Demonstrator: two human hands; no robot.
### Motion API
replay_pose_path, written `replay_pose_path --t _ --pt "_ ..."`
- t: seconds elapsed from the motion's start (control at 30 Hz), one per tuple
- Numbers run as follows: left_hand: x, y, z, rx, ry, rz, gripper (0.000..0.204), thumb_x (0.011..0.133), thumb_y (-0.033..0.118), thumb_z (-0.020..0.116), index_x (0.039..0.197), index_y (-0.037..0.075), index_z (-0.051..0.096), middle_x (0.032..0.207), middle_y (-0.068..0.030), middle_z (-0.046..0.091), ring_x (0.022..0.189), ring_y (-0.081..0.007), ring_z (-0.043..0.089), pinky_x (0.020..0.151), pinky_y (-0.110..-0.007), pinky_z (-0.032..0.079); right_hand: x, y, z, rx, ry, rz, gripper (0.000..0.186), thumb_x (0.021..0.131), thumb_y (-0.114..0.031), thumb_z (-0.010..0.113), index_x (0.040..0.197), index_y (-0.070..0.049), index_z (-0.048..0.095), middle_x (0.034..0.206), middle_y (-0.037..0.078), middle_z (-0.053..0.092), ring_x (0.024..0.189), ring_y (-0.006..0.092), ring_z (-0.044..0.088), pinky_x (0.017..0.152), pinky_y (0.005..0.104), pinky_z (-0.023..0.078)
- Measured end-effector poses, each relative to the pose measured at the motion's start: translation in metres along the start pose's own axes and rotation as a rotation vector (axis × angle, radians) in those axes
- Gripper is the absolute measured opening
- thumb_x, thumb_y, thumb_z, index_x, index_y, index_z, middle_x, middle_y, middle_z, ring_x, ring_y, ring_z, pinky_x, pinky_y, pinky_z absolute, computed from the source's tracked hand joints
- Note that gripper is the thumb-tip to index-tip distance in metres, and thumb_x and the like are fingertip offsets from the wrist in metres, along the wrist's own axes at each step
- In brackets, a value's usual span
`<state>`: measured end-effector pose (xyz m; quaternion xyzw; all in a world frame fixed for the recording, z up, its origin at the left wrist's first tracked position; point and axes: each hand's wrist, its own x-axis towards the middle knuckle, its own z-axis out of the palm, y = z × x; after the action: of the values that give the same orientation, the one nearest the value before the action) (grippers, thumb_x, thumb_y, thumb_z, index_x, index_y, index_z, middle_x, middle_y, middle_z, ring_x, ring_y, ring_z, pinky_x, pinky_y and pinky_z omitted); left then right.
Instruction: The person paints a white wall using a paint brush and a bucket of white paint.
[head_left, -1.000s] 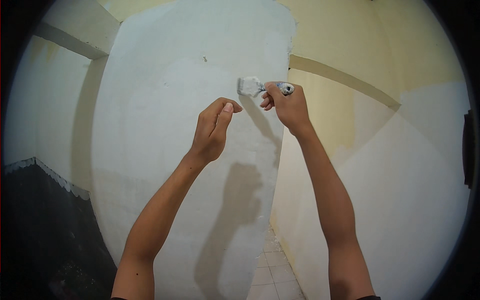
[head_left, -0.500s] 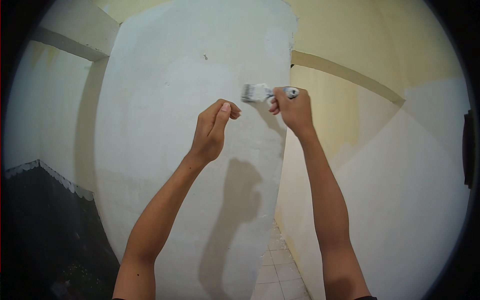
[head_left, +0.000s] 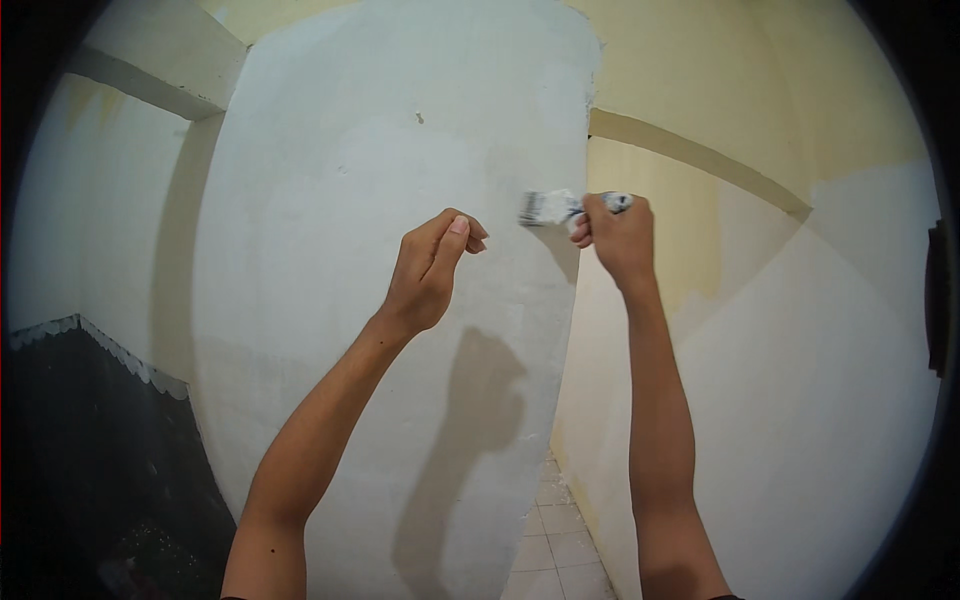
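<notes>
My right hand (head_left: 620, 240) grips the handle of a paintbrush (head_left: 545, 208) whose white, paint-coated bristles point left at a pale painted wall panel (head_left: 330, 240), near the panel's right edge. A shadow of the brush falls just below it; whether the bristles touch the surface I cannot tell. Lower and to the left, my left hand (head_left: 430, 265) is raised in front of the same panel, fingers curled and thumb pressed against them; anything inside is hidden.
Yellowish, partly white walls (head_left: 680, 240) lie beyond the panel on the right, under a beam (head_left: 700, 155). Another beam (head_left: 150, 85) runs at upper left, above a black lower wall section (head_left: 100, 450) with a scalloped edge. Tiled floor (head_left: 560, 560) shows at bottom centre.
My right hand and the brush have moved down and to the right across the panel over the last second. My left hand has shifted only slightly and stays curled.
</notes>
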<state>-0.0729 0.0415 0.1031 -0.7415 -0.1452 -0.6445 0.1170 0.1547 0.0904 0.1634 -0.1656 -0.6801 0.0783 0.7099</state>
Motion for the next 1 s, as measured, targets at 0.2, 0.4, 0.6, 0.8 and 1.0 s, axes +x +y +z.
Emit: replay_pose_path --t 0.2,0.4,0.6,0.8,1.0 --pt "0.002 0.0 -0.007 -0.019 0.007 -0.025 0.043 0.105 0.03 0.034 0.095 0.0 0.063 0.083 -0.0071 0.064 0.086 -0.0143 0.058 0.081 -0.031 0.041 -0.019 -0.013 0.027 0.155 -0.041 -0.064 0.028 0.087 -0.016 0.06 0.074 0.008 0.066 0.057 0.01 0.064 0.05 0.016 0.065 0.052 0.0278 0.053" --pt "0.001 0.005 -0.003 -0.023 -0.041 -0.015 0.043 0.105 0.03 0.034 0.094 0.0 0.063 0.082 -0.0065 0.064 0.084 -0.0135 0.057 0.08 -0.031 0.04 -0.018 -0.019 0.017 -0.096 -0.108 -0.094 0.029 0.089 -0.016 0.06 0.074 0.008 0.065 0.06 0.012 0.063 0.054 0.0181 0.066 0.053 0.031 0.052" --pt "0.008 0.006 -0.012 0.004 0.008 -0.017 0.044 0.105 0.03 0.035 0.094 0.0 0.063 0.083 -0.0067 0.064 0.084 -0.0144 0.057 0.08 -0.031 0.04 0.01 -0.012 0.029 -0.546 -0.129 -0.677 0.017 0.091 -0.008 0.058 0.103 0.003 0.063 0.09 0.016 0.062 0.078 0.0357 0.064 0.068 0.0428 0.053" --pt "-0.003 0.007 -0.006 -0.017 -0.019 -0.026 0.044 0.105 0.031 0.035 0.094 0.0 0.064 0.083 -0.0066 0.065 0.085 -0.0142 0.058 0.08 -0.031 0.041 -0.011 0.004 0.019 -0.825 -0.478 -0.701 0.009 0.084 0.001 0.056 0.093 0.002 0.058 0.1 0.016 0.061 0.089 0.0354 0.064 0.075 0.0463 0.053" --pt "-0.006 0.009 -0.005 -0.03 -0.012 -0.048 0.043 0.104 0.03 0.035 0.094 0.0 0.064 0.083 -0.0064 0.064 0.084 -0.0143 0.059 0.08 -0.03 0.041 -0.049 -0.032 0.004 -0.875 -0.556 -0.623 0.02 0.087 -0.004 0.064 0.106 0.004 0.065 0.097 0.013 0.064 0.082 0.0307 0.065 0.072 0.04 0.054"
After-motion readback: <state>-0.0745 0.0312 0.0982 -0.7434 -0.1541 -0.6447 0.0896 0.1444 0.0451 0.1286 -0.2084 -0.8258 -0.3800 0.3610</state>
